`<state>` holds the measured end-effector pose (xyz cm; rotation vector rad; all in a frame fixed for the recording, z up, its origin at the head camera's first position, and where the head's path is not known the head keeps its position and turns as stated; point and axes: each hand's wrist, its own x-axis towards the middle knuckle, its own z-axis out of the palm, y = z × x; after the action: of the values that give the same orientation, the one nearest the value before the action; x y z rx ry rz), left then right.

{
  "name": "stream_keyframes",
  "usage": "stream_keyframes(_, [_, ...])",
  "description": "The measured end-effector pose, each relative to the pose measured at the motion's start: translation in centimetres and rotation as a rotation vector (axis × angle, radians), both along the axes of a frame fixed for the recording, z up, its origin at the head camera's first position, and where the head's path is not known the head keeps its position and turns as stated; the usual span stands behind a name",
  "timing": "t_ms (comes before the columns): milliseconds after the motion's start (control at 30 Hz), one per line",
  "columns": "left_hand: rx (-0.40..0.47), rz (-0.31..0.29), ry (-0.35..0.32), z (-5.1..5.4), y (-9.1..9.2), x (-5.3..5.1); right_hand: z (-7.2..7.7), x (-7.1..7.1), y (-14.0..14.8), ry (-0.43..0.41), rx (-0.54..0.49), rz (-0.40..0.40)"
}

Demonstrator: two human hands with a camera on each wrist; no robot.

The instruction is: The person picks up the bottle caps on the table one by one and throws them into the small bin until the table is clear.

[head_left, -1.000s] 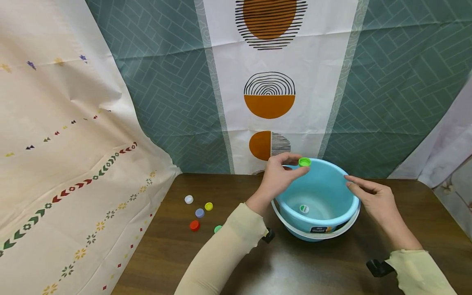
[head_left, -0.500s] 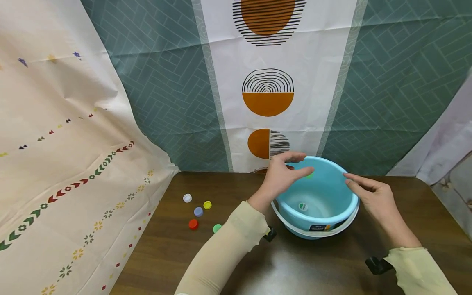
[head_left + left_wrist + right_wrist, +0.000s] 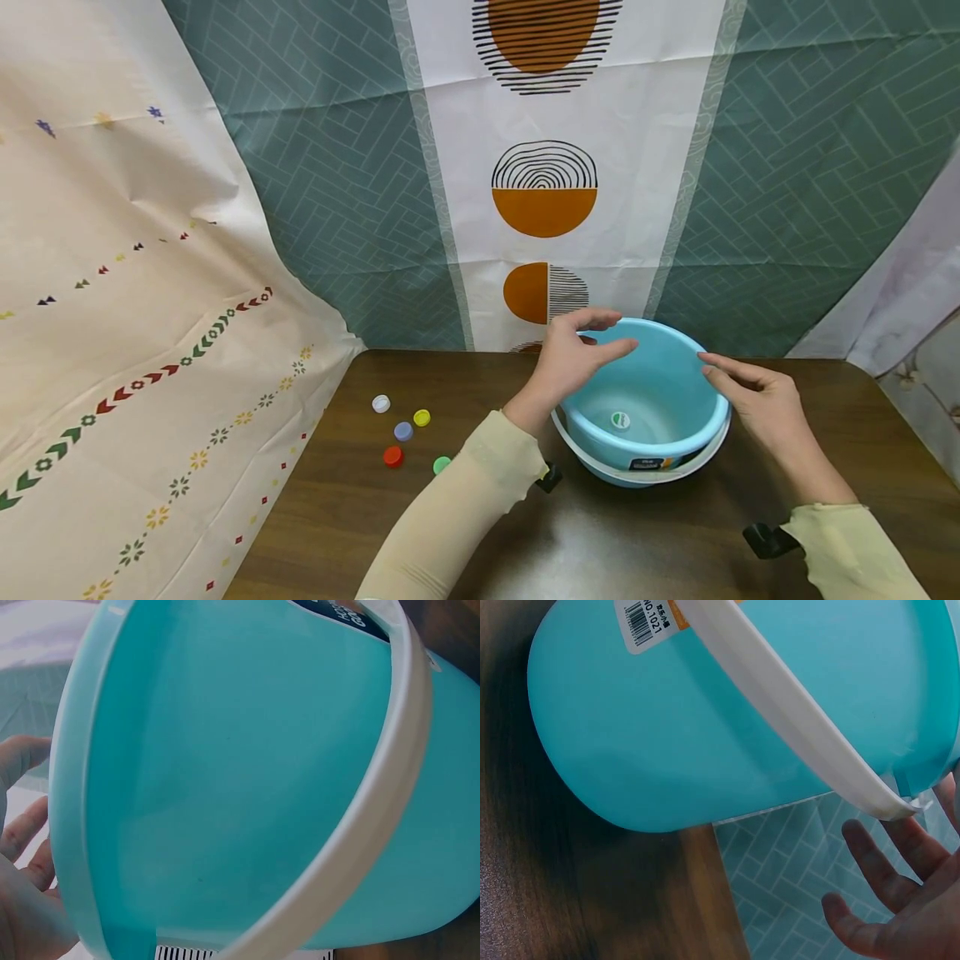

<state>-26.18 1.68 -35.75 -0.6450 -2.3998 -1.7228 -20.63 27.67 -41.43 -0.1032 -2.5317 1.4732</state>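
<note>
In the head view a light-blue bucket (image 3: 645, 454) stands on the brown table, its white handle (image 3: 716, 450) lowered round the front. My left hand (image 3: 573, 354) is above its left rim, thumb and fingers apart with nothing between them. At the right rim, my right hand (image 3: 757, 396) holds the bucket's edge. The right wrist view shows several fingers (image 3: 877, 874) outside the bucket, near the handle's end. A round green-and-white spot (image 3: 620, 420) shows on the bucket's floor; whether it is a cap or a sticker I cannot tell.
Left of the bucket lie bottle caps: white (image 3: 381, 403), yellow (image 3: 422, 417), purple-blue (image 3: 403, 431), red (image 3: 393, 456) and green (image 3: 442, 464), the last close to my left sleeve. A patterned cloth (image 3: 360, 208) hangs behind the table.
My left hand has let go of a green bottle cap, which dropped into the bucket and is no longer clearly seen. The right hand stays at the rim.
</note>
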Motion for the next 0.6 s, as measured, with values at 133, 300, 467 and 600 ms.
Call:
stream_keyframes(133, [0.001,0.005,-0.007,0.0,-0.4,0.1,0.0,0.1,0.0,0.005,0.003,0.01])
stream_keyframes(300, [0.025,0.013,-0.005,0.2,-1.3,0.1,0.0,0.2,-0.1,0.009,0.004,0.006])
stream_keyframes(467, [0.05,0.043,0.006,0.0,-3.1,-0.1,0.0,0.3,-0.2,0.006,0.011,0.004])
stream_keyframes(600, [0.062,0.1,-0.005,-0.5,-5.1,-0.5,0.1,0.3,-0.3,0.006,0.013,0.007])
